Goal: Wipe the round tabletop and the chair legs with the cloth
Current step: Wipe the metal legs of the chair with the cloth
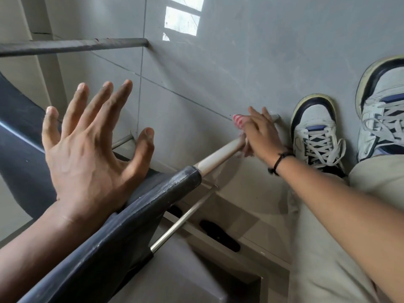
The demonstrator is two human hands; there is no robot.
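Fingers of my right hand (263, 136) grasp the red-and-white cloth (238, 122) around the pale chair leg (218, 157), centre-right; my left hand (87, 147) hovers splayed, released, centre-left.

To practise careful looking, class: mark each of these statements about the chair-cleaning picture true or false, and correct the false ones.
1. The right hand presses a red-and-white cloth against the pale chair leg. True.
2. The left hand grips the cloth. False: it is open with fingers spread, holding nothing, its wrist resting at the dark chair edge.
3. A dark bracelet sits on the right wrist. True.
4. The person is barefoot. False: both feet wear white laced sneakers on the grey floor.
5. The cloth is near the top of the leg, by the seat. False: it is down near the floor end.
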